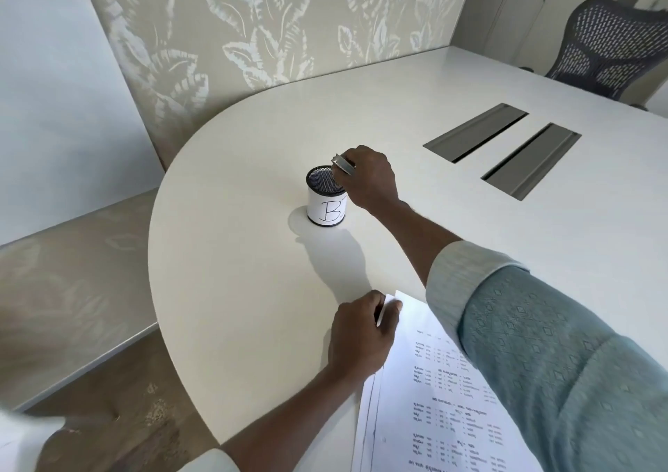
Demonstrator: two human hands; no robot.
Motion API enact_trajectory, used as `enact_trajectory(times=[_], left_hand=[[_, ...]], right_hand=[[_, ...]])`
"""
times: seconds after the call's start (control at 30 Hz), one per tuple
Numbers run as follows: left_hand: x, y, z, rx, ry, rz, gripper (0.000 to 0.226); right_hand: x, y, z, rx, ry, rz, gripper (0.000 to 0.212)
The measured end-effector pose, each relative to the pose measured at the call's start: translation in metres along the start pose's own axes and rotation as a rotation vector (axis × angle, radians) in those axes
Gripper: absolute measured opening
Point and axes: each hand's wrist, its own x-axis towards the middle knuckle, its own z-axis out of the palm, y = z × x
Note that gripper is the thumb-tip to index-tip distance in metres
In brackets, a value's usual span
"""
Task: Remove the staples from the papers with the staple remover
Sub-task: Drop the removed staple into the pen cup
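Note:
My right hand (368,179) is stretched out over the table and grips a silver metal staple remover (342,164), held just above the rim of a black mesh cup (325,200). The cup stands upright and wears a white label marked "B". Near the table's front edge lies a stack of printed papers (433,399). My left hand (361,330) pinches the stack's top left corner, which is lifted a little. No staple can be made out.
The white rounded table (235,254) ends close on the left, with floor below. Two grey cable slots (502,146) lie at the right. A mesh office chair (611,45) stands at the far right, behind the table.

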Motion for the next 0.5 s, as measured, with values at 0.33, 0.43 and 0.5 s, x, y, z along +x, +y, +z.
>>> enact_trajectory(times=[0.33, 0.43, 0.5], left_hand=[[-0.001, 0.0, 0.002, 0.04, -0.015, 0.01, 0.057], [-0.001, -0.001, 0.004, 0.078, -0.025, 0.016, 0.053], [-0.002, -0.001, 0.004, 0.086, -0.03, 0.001, 0.051]], right_hand=[[-0.021, 0.011, -0.014, 0.189, 0.066, 0.11, 0.025], [-0.052, 0.022, -0.033, 0.31, 0.148, 0.179, 0.046], [-0.083, 0.032, -0.048, 0.492, 0.181, 0.268, 0.054]])
